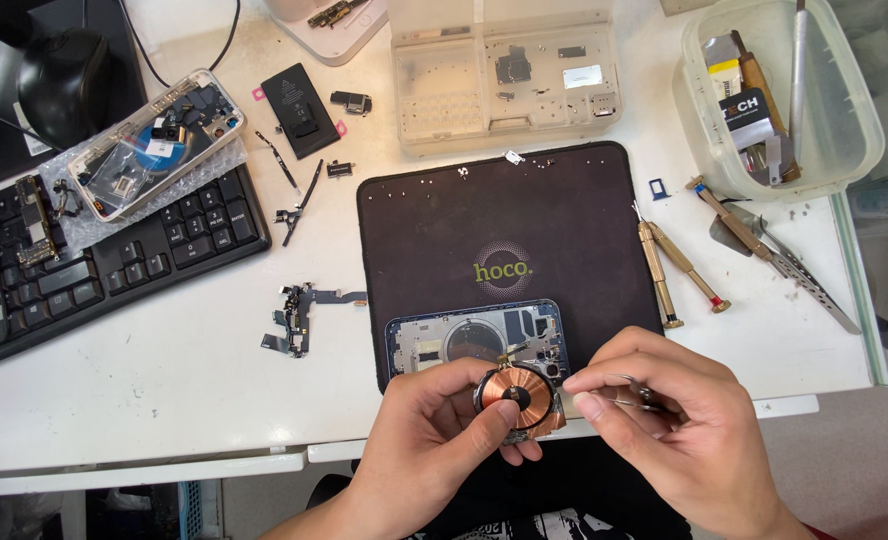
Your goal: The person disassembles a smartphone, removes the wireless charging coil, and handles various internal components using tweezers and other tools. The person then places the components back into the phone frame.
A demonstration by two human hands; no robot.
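Copper catches the eye first: a round copper coil point(520, 397), flat like a coin, is pinched in the left hand point(434, 440), thumb across its lower face and fingers behind it. It is held just above the near edge of the counter point(164, 400), its face turned up toward the person, and it overlaps the lower edge of the opened phone frame point(476, 340) lying on the black work mat point(504, 220).

The right hand point(679, 430) is closed around slim metal tweezers point(636, 397), which lie roughly level, pointing left. Thumb and forefinger meet close beside the coil's right rim, so the coil lies directly left of that hand, nearly touching. I cannot tell whether the tips actually grip the coil's edge or a tail hanging from it. The left hand is the one bearing the part; the right only comes at it from the side.

Farther off, two brass-handled screwdrivers point(676, 275) lie right of the mat, a loose flex cable point(299, 315) lies left of it, and a second stripped phone point(154, 145) rests on a keyboard point(114, 260).
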